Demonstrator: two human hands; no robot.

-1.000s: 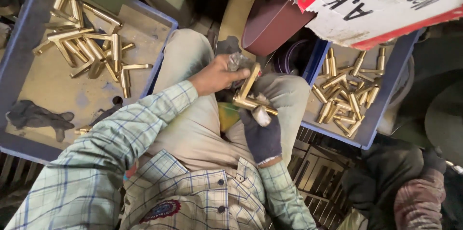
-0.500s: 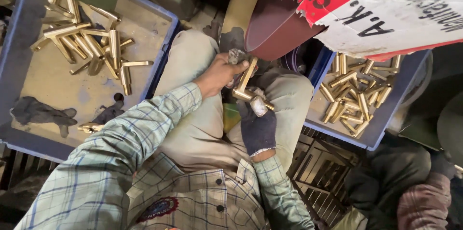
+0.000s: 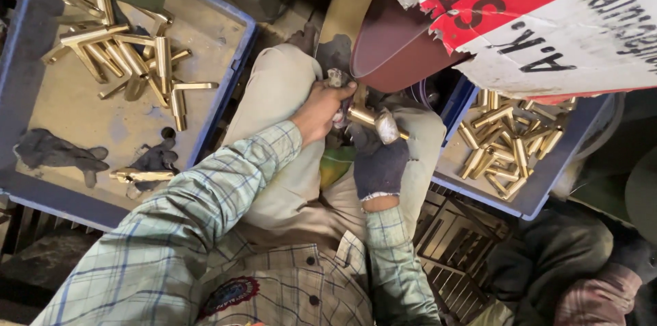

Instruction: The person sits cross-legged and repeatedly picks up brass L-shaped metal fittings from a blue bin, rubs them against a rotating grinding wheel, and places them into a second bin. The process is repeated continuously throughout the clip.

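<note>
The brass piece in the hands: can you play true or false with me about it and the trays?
1. Both hands wear gloves. False: only the right hand wears a dark glove; the left hand is bare.
2. The brass piece is held over the lap. True.
3. The left tray is red. False: it is blue.
4. Brass pieces lie in the right tray. True.
5. A dark glove lies in the left tray. True.
</note>
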